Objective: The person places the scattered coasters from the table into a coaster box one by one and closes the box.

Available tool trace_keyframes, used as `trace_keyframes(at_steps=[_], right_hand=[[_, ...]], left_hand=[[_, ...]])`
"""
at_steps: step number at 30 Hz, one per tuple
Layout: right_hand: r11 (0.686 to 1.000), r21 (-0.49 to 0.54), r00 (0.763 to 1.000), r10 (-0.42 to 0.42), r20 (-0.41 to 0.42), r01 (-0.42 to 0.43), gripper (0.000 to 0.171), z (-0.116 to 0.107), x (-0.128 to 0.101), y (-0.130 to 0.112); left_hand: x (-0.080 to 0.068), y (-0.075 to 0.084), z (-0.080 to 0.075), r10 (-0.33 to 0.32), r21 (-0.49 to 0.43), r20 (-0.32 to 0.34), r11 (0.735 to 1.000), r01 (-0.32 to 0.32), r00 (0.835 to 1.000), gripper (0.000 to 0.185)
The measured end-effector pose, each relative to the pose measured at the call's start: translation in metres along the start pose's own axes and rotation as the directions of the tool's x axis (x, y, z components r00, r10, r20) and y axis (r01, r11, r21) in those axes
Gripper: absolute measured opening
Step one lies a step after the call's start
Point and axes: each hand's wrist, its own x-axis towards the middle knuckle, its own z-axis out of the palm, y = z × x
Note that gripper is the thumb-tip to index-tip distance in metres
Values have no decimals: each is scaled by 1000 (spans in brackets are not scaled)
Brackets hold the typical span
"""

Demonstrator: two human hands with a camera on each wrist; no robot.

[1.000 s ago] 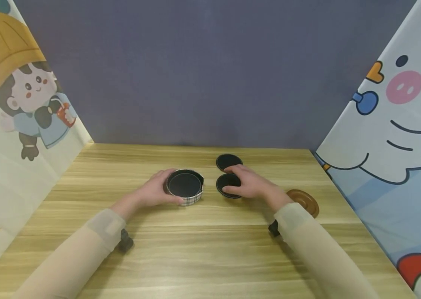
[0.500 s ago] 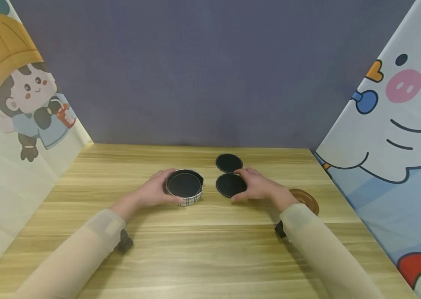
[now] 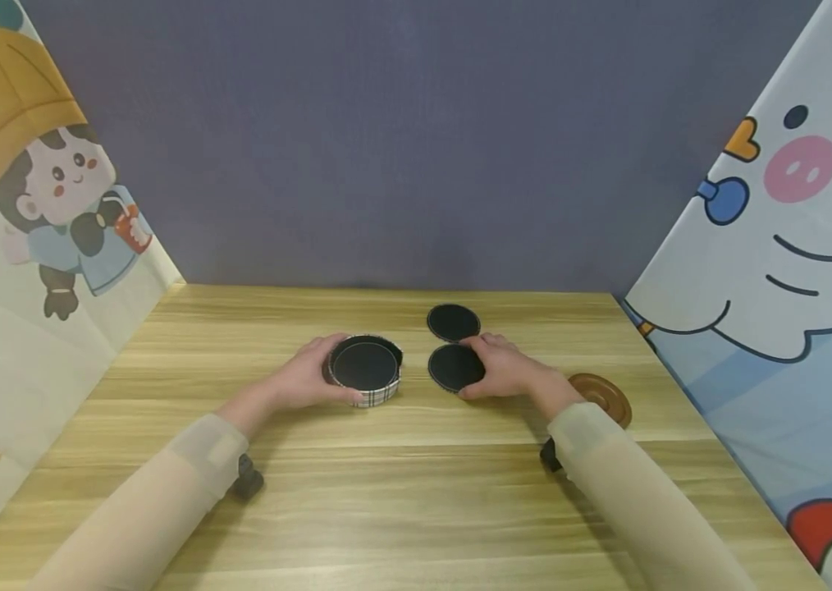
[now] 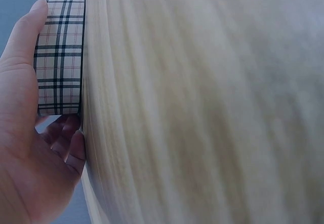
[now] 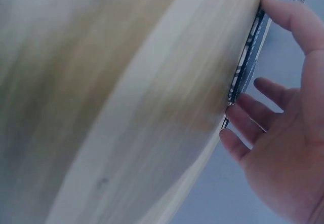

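On the table stands a round, shallow coaster holder (image 3: 377, 396) with a plaid wall and a black inside. My left hand (image 3: 307, 377) grips it from the left, thumb along the near wall (image 4: 59, 57) and fingers behind it. To its right lie two flat black round coasters. My right hand (image 3: 506, 367) spans the nearer coaster (image 3: 451, 367), thumb at its near edge and fingertips at its far edge. In the right wrist view that coaster (image 5: 248, 57) appears edge-on, close against the table, between thumb and fingers. The farther coaster (image 3: 453, 322) lies just behind.
A brown round object (image 3: 608, 400) with a raised middle lies behind the right wrist, partly hidden by the forearm. A dark grey panel (image 3: 401, 148) rises at the table's back edge. Printed cartoon panels flank the wooden table (image 3: 386, 509) on both sides.
My right hand has drawn back to the right from over the nearer coaster, its thumb and fingers now at that coaster's edges. The left hand and the holder stay put.
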Motion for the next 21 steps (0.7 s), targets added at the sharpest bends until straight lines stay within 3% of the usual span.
trace_keyframes(at_steps=[8, 16, 21], right_hand=[[998, 29, 998, -50, 24, 49, 100, -2, -2, 2], [999, -44, 1000, 15, 7, -15, 118, 3, 0, 2], [997, -65, 999, 34, -9, -34, 120, 3, 3, -2]], left_hand=[[1, 0, 1, 2, 13, 1, 1000, -2, 1000, 132], [2, 0, 1, -5, 10, 0, 1000, 5, 1000, 133], [3, 1, 1, -1, 5, -2, 1000, 1, 1000, 133]])
